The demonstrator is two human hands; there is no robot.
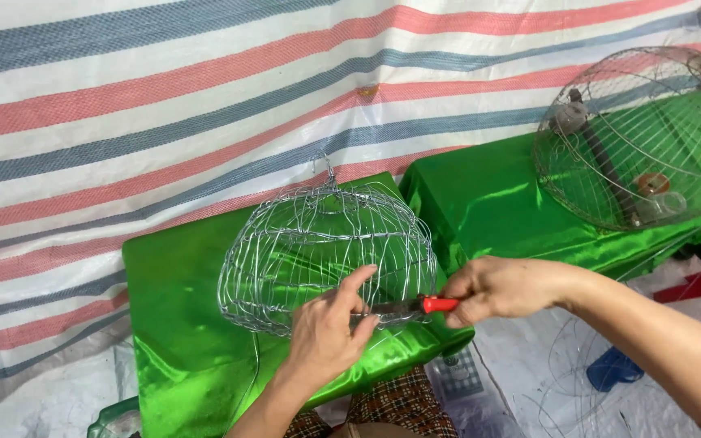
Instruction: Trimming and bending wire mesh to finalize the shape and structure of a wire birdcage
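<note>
A dome-shaped basket of woven silver wire rests on a box draped in shiny green cloth. My left hand rests against the basket's lower front edge, fingers spread and touching the wire. My right hand grips the red handles of a pair of pliers, whose dark jaws reach left to the wire beside my left fingers.
A second green-draped box stands at the right, bearing a larger round wire cage with a bar and small parts inside. A striped red, blue and white tarp hangs behind. Loose wire and a blue object lie on the floor at right.
</note>
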